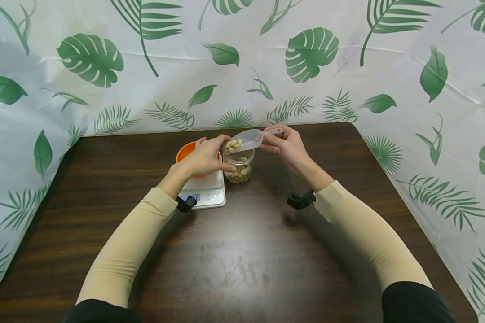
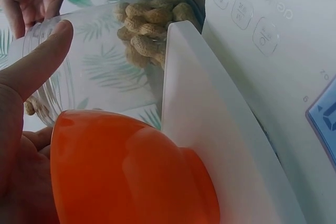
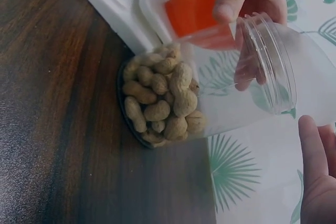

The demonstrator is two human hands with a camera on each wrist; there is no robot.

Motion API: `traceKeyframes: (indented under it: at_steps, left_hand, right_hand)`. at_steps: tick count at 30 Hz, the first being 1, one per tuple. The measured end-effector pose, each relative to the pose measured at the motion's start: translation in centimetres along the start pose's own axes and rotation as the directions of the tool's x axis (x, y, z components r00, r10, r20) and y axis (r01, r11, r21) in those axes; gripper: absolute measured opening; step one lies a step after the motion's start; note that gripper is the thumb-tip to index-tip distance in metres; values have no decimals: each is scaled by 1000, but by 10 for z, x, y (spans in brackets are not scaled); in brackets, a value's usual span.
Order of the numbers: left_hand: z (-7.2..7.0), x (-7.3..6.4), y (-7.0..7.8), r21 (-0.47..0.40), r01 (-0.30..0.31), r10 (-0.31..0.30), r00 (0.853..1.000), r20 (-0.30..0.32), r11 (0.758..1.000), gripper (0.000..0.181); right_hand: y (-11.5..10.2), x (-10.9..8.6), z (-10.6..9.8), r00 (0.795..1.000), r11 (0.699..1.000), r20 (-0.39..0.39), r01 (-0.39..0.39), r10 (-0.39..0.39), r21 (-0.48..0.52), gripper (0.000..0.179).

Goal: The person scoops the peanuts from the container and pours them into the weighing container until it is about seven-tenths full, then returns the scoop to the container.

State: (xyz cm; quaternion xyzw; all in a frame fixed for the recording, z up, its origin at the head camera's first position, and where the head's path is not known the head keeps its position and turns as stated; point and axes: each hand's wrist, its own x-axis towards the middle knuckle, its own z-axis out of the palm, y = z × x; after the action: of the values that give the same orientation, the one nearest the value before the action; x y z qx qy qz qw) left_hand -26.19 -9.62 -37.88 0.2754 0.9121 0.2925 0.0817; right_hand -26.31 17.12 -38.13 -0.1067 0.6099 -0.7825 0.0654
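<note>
Nearest, black sleeve ends [image 1: 418, 303] give way to cream-coloured, close-fitting fabric arm covers [image 1: 121, 251] on both forearms. Between them lies the dark brown, wood-grain table top [image 1: 246, 251], glossy, with faint smudges toward the near side. A black strapped band [image 1: 301, 200] is worn at each wrist.

Further on, at left, sits a white plastic scale [image 1: 214, 199] with a blue-lit display, its digits partly covered by the left wristband. Just beside it, on the right, a clear plastic cylindrical jar [image 3: 220, 108] with a threaded neck stands upright on the table, uncapped; unshelled tan peanuts [image 3: 168, 95] fill its lower part. Whether jar and scale touch cannot be told.

The left hand [image 1: 202, 158] holds the jar near the neck, thumb on the near side, fingers round the far side. Behind that hand, a glossy orange round bowl [image 1: 186, 151] rests on the scale's platform; its contents are hidden.

The right hand [image 1: 284, 146] pinches the handle of a translucent white plastic scoop [image 1: 250, 140], inclined with its tip over the jar's mouth and carrying several peanuts. Contact with the rim cannot be confirmed.

Farthest, a white sheet [image 1: 242, 74] printed with green leaves hangs behind the table.
</note>
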Motion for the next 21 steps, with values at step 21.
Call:
traceKeyframes:
  at_steps: [21]
  left_hand:
    - [-8, -15, 0, 61, 9, -5, 998, -58, 998, 93]
  right_hand:
    - [-2, 2, 5, 999, 998, -42, -6, 8, 62, 12]
